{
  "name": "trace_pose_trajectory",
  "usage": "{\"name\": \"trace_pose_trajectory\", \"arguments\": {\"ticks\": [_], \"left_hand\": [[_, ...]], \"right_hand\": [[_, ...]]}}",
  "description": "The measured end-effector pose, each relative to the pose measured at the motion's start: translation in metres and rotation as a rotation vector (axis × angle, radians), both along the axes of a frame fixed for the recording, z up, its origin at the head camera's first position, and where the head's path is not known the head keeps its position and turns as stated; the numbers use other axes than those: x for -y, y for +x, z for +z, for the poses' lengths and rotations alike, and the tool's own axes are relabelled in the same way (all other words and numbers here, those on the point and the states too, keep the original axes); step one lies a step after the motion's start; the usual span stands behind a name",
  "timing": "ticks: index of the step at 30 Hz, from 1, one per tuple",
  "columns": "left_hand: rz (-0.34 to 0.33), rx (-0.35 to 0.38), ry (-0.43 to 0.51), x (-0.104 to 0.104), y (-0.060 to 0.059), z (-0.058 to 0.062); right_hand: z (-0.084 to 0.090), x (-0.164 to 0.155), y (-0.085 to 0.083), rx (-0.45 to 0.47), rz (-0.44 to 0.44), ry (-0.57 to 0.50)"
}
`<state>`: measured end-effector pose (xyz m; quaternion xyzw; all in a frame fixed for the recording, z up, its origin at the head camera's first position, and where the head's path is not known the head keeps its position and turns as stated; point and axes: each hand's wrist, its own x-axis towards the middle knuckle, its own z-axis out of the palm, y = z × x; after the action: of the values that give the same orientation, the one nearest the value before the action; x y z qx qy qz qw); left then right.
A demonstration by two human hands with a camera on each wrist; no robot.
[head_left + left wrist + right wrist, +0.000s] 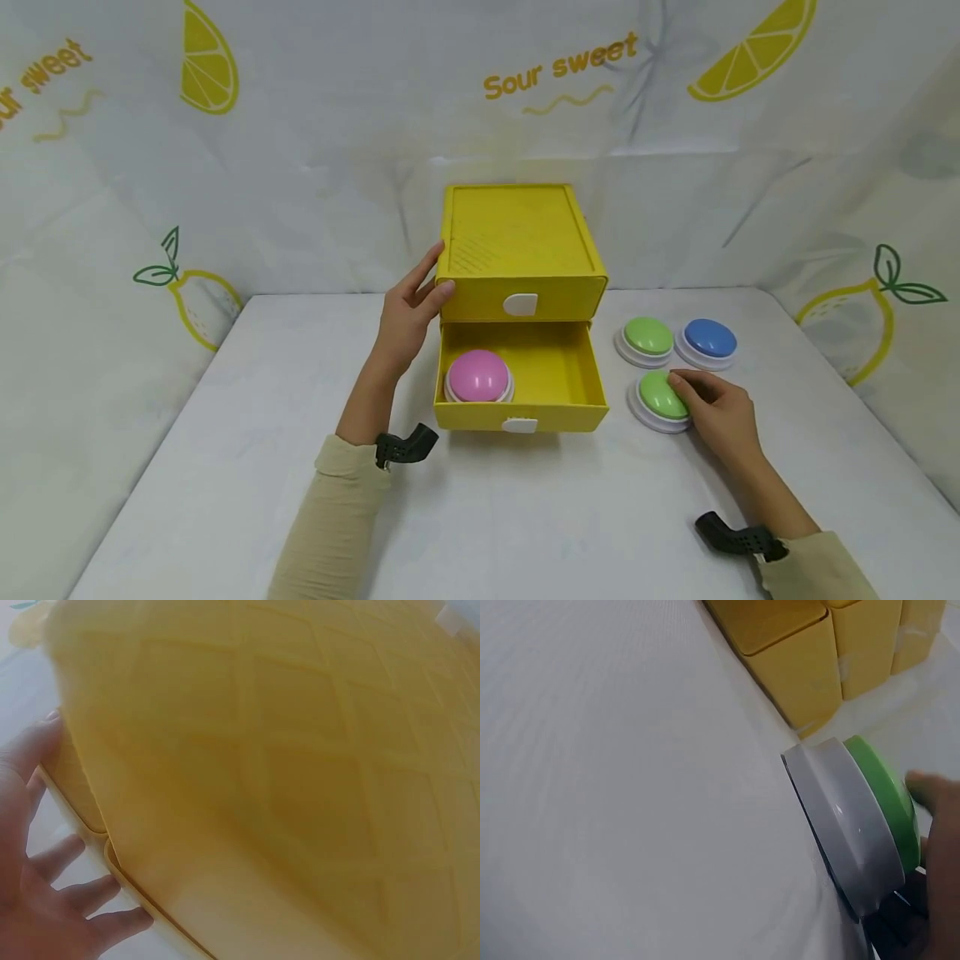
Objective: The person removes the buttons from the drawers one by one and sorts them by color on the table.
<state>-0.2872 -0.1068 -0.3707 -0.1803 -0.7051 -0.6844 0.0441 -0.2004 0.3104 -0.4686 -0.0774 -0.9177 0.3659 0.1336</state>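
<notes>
The yellow drawer unit is steadied by the left hand, which is laid flat against its left side wall with fingers straight and the thumb along the front edge; nothing is gripped, and in the left wrist view the fingers are seen spread at the foot of the wall. This bracing is judged to keep the light unit from sliding on the counter while its lower drawer stands pulled out, just right of and below that hand. A pink dome button is seated in the left part of the drawer, close to the left hand; the right part of the drawer floor is bare. The near green dome button rests on the counter directly under the right hand, whose fingers are curled over its top and far edge from the right side; the grip is read as a pinch round the dome, though in the right wrist view only one fingertip is seen at the green cap. Beyond the right hand, a second green dome button and a blue dome button sit side by side, untouched, well within reach.
</notes>
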Motion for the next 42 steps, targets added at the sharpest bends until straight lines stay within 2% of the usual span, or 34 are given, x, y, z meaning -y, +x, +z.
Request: {"name": "trace_pose_trajectory", "arguments": {"ticks": [5,7,11,16,23,27,34,37,42], "left_hand": [[-0.006,-0.005,0.006,0.0,0.0,0.0],[-0.008,-0.005,0.008,0.0,0.0,-0.001],[-0.016,-0.008,0.017,-0.002,-0.002,-0.002],[-0.023,-0.022,0.025,-0.006,-0.004,-0.002],[-0.028,-0.011,0.038,-0.009,-0.006,-0.001],[-0.029,-0.003,0.024,-0.007,-0.006,-0.001],[0.012,-0.011,0.024,0.003,-0.001,-0.001],[0.003,-0.011,0.027,0.003,-0.001,-0.002],[-0.02,-0.016,0.031,0.0,-0.003,-0.003]], "right_hand": [[0.001,-0.001,0.002,0.105,0.125,0.076],[0.0,-0.002,0.003,0.124,0.149,0.084],[0.0,-0.003,0.004,0.112,0.152,0.09],[0.0,-0.002,0.003,0.089,0.112,0.104],[0.001,-0.004,0.0,0.111,0.098,0.09],[0.0,-0.005,-0.003,0.111,0.116,0.075],[0.009,0.004,-0.014,0.123,0.168,0.098],[0.02,0.01,-0.011,0.059,0.181,0.117],[0.05,0.033,0.002,-0.22,0.227,0.115]]}}
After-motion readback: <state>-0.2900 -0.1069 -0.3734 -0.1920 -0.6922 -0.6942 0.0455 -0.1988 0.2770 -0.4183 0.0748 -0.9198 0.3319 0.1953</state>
